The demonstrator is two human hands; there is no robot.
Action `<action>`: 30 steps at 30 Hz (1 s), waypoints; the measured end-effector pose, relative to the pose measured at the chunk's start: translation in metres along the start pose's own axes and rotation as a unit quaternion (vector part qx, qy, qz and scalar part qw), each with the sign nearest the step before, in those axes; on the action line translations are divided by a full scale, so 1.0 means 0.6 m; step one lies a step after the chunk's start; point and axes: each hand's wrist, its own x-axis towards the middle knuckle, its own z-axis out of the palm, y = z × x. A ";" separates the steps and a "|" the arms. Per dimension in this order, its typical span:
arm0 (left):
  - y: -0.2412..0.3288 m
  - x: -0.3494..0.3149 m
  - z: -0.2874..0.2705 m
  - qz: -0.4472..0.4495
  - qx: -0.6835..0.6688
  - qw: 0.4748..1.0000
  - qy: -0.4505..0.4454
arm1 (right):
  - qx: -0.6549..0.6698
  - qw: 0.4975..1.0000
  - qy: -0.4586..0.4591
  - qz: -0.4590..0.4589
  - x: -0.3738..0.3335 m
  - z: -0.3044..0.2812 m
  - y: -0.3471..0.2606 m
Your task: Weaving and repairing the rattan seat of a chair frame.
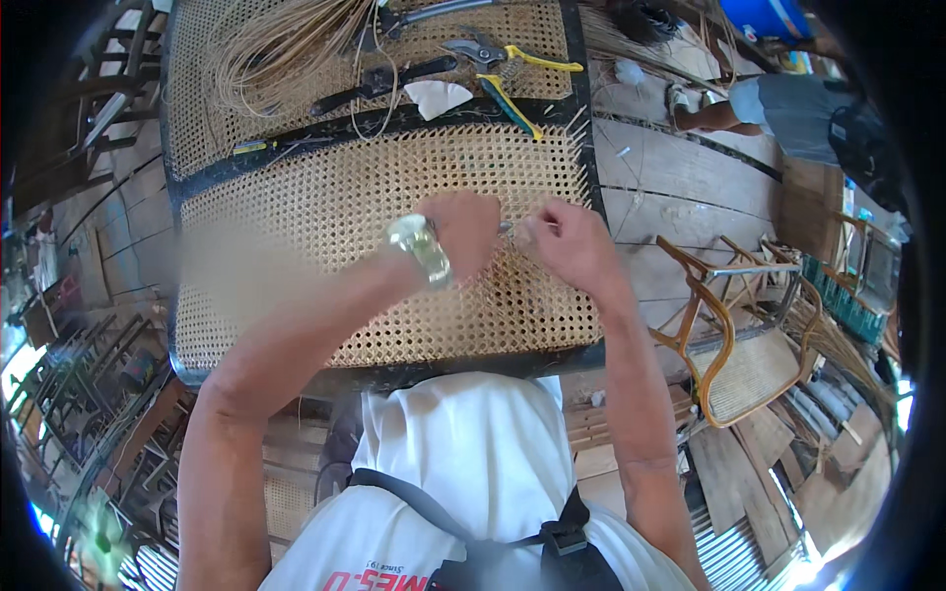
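Left hand (468, 233) and right hand (574, 244) curl inward, near each other; whether either grip closes on anything cannot be told. Woven cane panel (394, 333) lies directly beneath. Judged risk: uneven pulling could split cane; beyond, secateurs (489, 56), handles spread, could nick the weave if knocked

White shirt (473, 433), red print (379, 581); black straps (565, 537); wristwatch (422, 251), perhaps gold-toned.
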 end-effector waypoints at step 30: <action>0.024 0.048 -0.066 0.067 0.175 0.970 -0.153 | 0.068 0.995 -0.042 0.066 0.003 -0.032 0.013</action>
